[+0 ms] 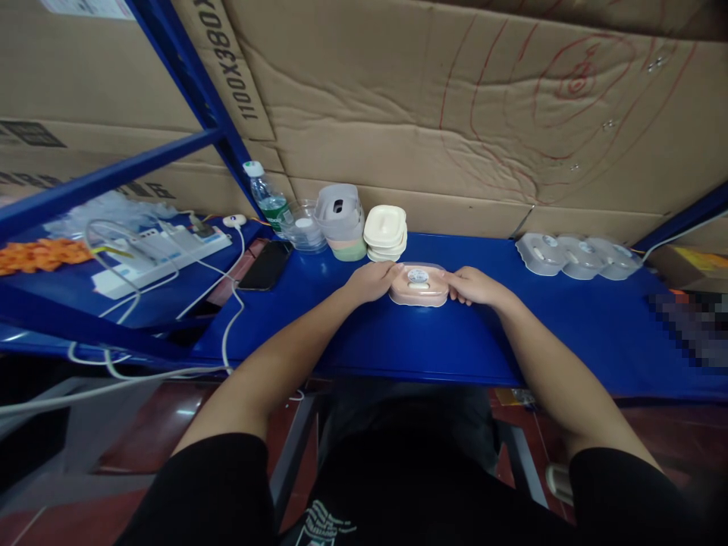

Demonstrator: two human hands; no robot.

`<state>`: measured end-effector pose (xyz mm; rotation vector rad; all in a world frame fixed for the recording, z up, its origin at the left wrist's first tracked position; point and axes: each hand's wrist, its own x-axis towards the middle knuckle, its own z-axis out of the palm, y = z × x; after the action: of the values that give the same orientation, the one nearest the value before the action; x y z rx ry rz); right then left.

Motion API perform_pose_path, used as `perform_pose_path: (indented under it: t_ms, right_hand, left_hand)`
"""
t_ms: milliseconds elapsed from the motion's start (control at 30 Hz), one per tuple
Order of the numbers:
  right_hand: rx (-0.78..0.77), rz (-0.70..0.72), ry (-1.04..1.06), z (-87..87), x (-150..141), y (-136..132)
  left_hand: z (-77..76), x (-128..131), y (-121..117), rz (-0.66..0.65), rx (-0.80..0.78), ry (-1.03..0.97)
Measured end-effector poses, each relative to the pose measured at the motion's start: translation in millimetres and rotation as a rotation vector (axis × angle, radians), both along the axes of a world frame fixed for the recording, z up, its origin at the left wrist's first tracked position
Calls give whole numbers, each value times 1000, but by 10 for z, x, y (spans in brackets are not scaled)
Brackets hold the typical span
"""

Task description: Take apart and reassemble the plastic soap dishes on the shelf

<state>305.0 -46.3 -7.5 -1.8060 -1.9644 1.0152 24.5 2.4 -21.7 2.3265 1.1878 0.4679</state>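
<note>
Between my two hands is a pink plastic container (418, 296) with a clear lid, a round label on top and a small pale piece beside the label. My left hand (372, 281) grips its left end, fingers partly hidden. At the opposite end, my right hand (471, 287) is closed on the edge with its thumb on top. The container is at or just above the blue tabletop; I cannot tell which. Just behind it stands a stack of cream lids (386, 231), next to nested clear, pink and green containers (343, 220).
Three clear lidded containers (580, 258) sit in a row at the right. Toward the left are a water bottle (271, 201), a clear round tub (307, 231), a black phone (265, 265) and a white power strip (162, 262) with cables. Cardboard (398, 91) walls the back.
</note>
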Motion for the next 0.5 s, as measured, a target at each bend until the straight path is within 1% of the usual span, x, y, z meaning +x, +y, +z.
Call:
perform_pose_path:
  t_ms: [133, 200, 300, 367, 400, 433, 500]
  right_hand:
    - [0, -1, -50, 21, -9, -6]
    - [55, -9, -136, 48, -5, -16]
    - [284, -73, -335, 105, -11, -47]
    - [457, -111, -380, 138, -31, -75]
    - [534, -90, -359, 146, -44, -87]
    - [600, -29, -317, 146, -57, -96]
    - [664, 169, -206, 122, -79, -101]
  left_hand:
    - [18, 5, -5, 8, 11, 5]
    - [23, 12, -8, 19, 15, 5]
    - [11, 25, -6, 48, 6, 9]
    - [-14, 30, 4, 65, -3, 7]
    - [-31, 30, 11, 70, -7, 2]
    - [-49, 28, 20, 73, -7, -7]
    - [-85, 18, 38, 53, -10, -48]
